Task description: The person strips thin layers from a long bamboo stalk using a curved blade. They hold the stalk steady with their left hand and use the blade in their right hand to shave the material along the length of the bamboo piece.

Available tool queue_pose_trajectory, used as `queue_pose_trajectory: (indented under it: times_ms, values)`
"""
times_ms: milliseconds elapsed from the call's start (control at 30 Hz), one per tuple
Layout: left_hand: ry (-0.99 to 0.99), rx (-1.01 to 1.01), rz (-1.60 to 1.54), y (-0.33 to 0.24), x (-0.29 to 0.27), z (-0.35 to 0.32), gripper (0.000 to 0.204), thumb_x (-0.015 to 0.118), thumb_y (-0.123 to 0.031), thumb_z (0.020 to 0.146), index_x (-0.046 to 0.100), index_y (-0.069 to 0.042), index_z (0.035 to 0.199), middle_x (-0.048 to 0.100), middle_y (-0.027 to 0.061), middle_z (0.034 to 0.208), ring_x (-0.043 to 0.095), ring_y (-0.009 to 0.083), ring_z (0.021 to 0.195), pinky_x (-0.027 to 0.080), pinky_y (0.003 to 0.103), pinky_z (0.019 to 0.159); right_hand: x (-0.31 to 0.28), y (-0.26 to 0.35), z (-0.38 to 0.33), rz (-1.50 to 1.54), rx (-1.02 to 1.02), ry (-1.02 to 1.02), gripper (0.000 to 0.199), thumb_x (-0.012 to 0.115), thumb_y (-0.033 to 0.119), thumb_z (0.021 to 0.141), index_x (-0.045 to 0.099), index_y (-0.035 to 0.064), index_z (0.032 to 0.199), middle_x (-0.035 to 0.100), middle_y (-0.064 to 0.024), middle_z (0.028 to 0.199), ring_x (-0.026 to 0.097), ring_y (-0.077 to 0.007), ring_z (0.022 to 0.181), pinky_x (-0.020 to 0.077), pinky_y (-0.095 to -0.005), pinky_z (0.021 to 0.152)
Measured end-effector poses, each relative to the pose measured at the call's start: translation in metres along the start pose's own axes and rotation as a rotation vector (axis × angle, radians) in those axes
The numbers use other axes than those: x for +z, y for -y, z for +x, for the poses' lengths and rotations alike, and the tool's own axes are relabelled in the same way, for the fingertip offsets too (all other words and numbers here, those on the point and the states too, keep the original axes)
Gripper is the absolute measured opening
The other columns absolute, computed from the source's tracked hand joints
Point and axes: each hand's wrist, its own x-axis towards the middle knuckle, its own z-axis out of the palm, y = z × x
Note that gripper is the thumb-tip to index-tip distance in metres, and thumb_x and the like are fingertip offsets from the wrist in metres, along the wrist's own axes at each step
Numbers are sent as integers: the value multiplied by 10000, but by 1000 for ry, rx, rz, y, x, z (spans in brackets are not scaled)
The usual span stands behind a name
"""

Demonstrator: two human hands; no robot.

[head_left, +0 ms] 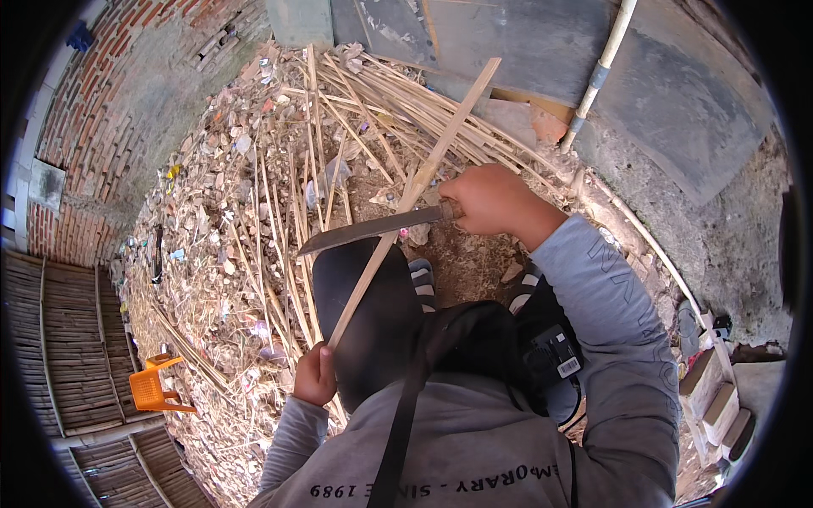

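Note:
My right hand (489,201) is closed round the handle of a machete (373,229). Its long dark blade points left and lies across a pale bamboo strip (449,140). The strip slants from my left knee up to the far right, passing over my dark trouser leg (360,292). Near its lower end, my left hand (316,375) grips the strip with the fingers wrapped round it. The blade crosses the strip about midway; whether it cuts into it I cannot tell.
Long split bamboo strips (389,97) lie beyond and to the left on rubble-strewn ground (203,279). An orange plastic stool (155,387) is at the left, by a woven bamboo wall (63,339). A pale pipe (600,72) leans against grey sheets at the far right.

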Motion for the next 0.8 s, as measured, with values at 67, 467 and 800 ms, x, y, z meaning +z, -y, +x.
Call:
queue_pose_trajectory:
  times_ms: [67, 467, 800]
  values:
    - [7, -22, -118, -9, 4, 3, 503, 363, -382, 1087, 554, 13, 840, 529, 162, 611, 550, 283, 563, 423, 413, 564, 22, -43, 4, 165, 107, -3, 318, 723, 218, 771, 697, 73, 1052, 706, -193, 904, 675, -396, 862, 532, -491, 765]
    - [-7, -12, -21, -4, 2, -2, 487, 359, -370, 1086, 517, -3, 808, 537, 167, 604, 574, 316, 554, 423, 424, 541, 6, 7, 2, -61, -45, 2, 188, 683, 165, 777, 702, 87, 947, 698, -157, 857, 684, -379, 822, 535, -488, 734]
    - [-38, 7, 111, 0, -3, 1, 369, 432, -315, 1058, 538, -10, 880, 570, 225, 622, 598, 460, 592, 433, 527, 536, 10, -57, 2, 269, 256, -128, 393, 746, 246, 783, 695, 61, 1125, 705, -218, 1003, 670, -398, 982, 536, -477, 855]
